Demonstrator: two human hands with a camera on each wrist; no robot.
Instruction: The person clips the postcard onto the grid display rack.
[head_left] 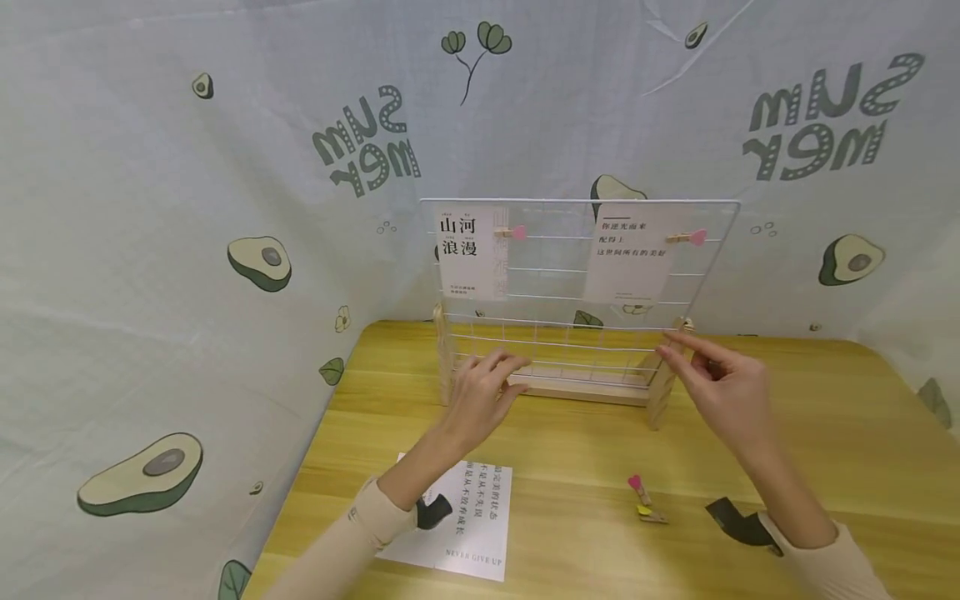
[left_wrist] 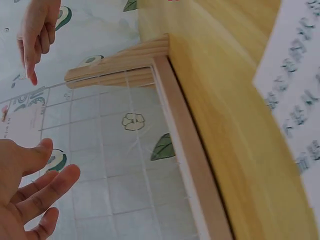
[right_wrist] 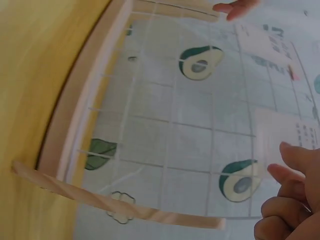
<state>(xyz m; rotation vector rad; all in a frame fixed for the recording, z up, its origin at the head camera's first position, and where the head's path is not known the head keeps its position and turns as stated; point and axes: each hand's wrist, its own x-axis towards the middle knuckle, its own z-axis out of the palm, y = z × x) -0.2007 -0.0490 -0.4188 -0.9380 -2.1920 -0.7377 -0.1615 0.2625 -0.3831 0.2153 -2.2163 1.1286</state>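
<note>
A white wire grid (head_left: 577,201) stands upright in a wooden base (head_left: 585,389). Two printed cards hang on its upper part, a left card (head_left: 467,271) and a right card (head_left: 624,279). Each carries a small clothespin with a pink heart, the left clothespin (head_left: 516,233) and the right clothespin (head_left: 693,238). My left hand (head_left: 482,393) is in front of the grid's lower left, fingers loosely bent and nothing in them. By the right wooden post, my right hand (head_left: 731,396) has thumb and index finger extended with a gap between them, the other fingers curled.
On the yellow wood-grain table (head_left: 570,467), another printed card (head_left: 476,529) lies partly under my left forearm. Two loose clothespins, one with a pink heart (head_left: 636,482) and one with a yellow piece (head_left: 644,510), lie nearer the right arm. An avocado-print cloth (head_left: 285,125) hangs behind.
</note>
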